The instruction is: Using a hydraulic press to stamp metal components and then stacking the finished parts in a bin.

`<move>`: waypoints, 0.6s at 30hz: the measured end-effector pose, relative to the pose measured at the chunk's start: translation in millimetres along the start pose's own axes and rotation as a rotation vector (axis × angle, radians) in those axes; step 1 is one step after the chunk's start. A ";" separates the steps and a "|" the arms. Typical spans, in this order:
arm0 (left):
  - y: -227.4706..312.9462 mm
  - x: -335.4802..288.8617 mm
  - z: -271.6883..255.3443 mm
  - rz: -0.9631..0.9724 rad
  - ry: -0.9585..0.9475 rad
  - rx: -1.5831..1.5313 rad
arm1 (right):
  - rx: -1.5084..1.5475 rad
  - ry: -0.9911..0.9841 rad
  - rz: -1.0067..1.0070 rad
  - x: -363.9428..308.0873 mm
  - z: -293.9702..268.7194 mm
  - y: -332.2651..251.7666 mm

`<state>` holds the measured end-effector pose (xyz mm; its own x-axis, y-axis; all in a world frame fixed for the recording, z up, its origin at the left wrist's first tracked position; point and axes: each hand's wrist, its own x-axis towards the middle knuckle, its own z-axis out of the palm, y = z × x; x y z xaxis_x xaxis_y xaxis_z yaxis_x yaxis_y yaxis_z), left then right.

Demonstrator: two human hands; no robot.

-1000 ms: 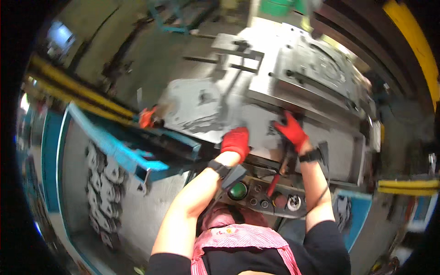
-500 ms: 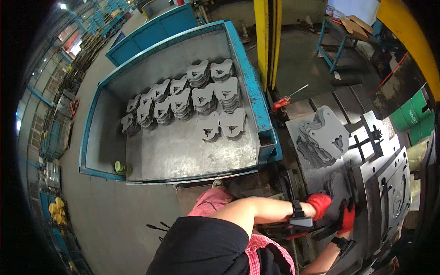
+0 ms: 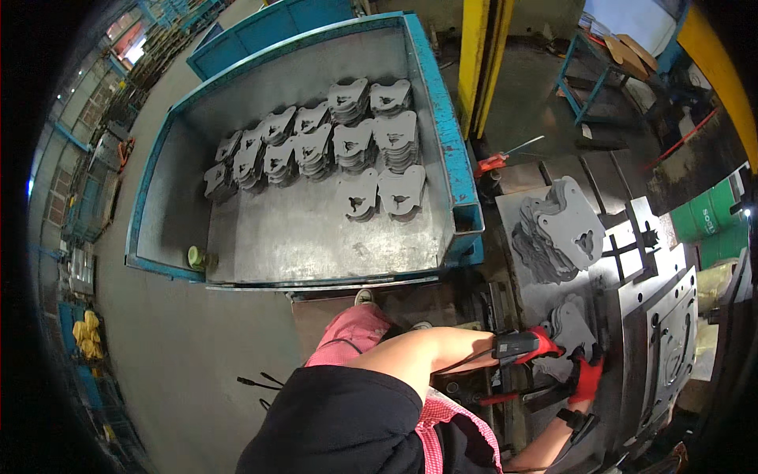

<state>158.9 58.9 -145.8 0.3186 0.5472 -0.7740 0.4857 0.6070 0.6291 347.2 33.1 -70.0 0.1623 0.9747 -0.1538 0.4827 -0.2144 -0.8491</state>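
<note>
A small stack of flat grey metal plates [image 3: 570,325] with notched outlines lies on the work table beside the press tooling. My left hand [image 3: 543,344], in a red glove with dark fingertips, grips the near left side of this stack. At its lower right edge, my right hand [image 3: 586,378] in a matching glove has its fingers closed on the plates. The fingers of both hands are partly hidden. Just beyond sits a taller, fanned pile of similar plates [image 3: 570,229], each with a cut-out hole. A red-handled tool [image 3: 499,399] lies below my left wrist.
Left of me stands a large blue metal bin [image 3: 454,158] holding several stacks of plates and a yellow-green cup-like object [image 3: 197,257]. A thick steel die block [image 3: 671,316] borders the table's right. Farther off are a yellow post [image 3: 478,71] and a green drum [image 3: 707,221].
My left hand has turned and settled against the small stack, and my right hand has moved slightly left and up. The plates between them show more clearly. The view has shifted slightly.
</note>
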 end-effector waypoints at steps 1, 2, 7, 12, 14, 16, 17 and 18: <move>-3.1 10.9 2.5 0.028 0.016 0.039 | 0.060 0.010 0.022 -2.5 -0.7 -6.5; -5.5 18.7 2.6 0.056 0.029 0.080 | 0.133 0.001 0.035 -4.6 -1.4 -12.7; 14.5 5.8 -14.5 0.069 -0.174 0.066 | 0.071 -0.118 0.070 -11.1 -8.4 -29.3; 0.4 -74.0 -22.6 0.259 0.119 -0.123 | 0.088 -0.046 0.039 -38.3 2.7 -35.5; -14.7 -97.4 -32.8 0.252 -0.017 -0.066 | 0.235 0.043 0.065 -64.7 13.6 -46.6; -41.8 -118.7 -44.5 0.339 -0.085 -0.132 | 0.224 -0.104 0.178 -82.1 18.0 -68.7; -53.7 -128.5 -48.7 0.395 -0.120 -0.175 | 0.136 -0.113 0.054 -92.8 28.2 -76.9; -66.7 -138.1 -53.8 0.441 -0.015 -0.173 | 0.185 -0.070 0.067 -106.9 43.1 -82.9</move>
<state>38.7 -26.2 -77.0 0.4768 0.7666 -0.4301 0.1588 0.4061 0.8999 252.7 -50.5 -4.9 0.1257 0.9619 -0.2426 0.3054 -0.2702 -0.9131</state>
